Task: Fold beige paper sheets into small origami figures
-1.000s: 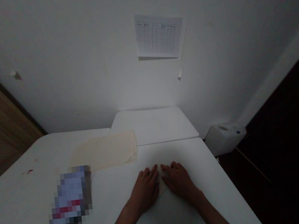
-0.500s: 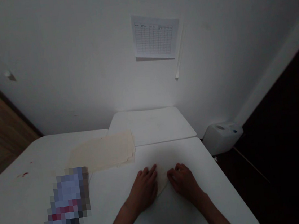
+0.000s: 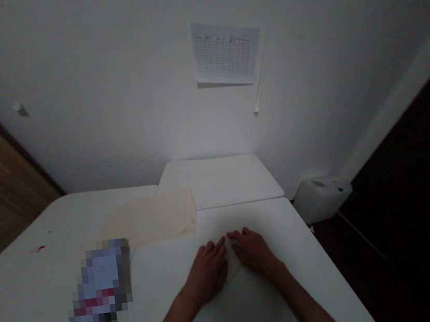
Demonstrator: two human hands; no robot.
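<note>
One cloth (image 3: 231, 264), long axis front-to-back

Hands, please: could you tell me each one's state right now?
Left hand: open, palm down, pressing the small pale cloth.
Right hand: open, fingers resting on the same cloth.

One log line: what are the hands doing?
left hand: flat, touching folded cloth | right hand: flat on it | cloth stack: behind, apart

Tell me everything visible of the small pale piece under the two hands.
The pale piece is cream, thin and flat, cloth or paper, hard to tell. It lies on the white table. The left hand and right hand rest flat on it, hiding most; only a strip and one near corner show between them.
</note>
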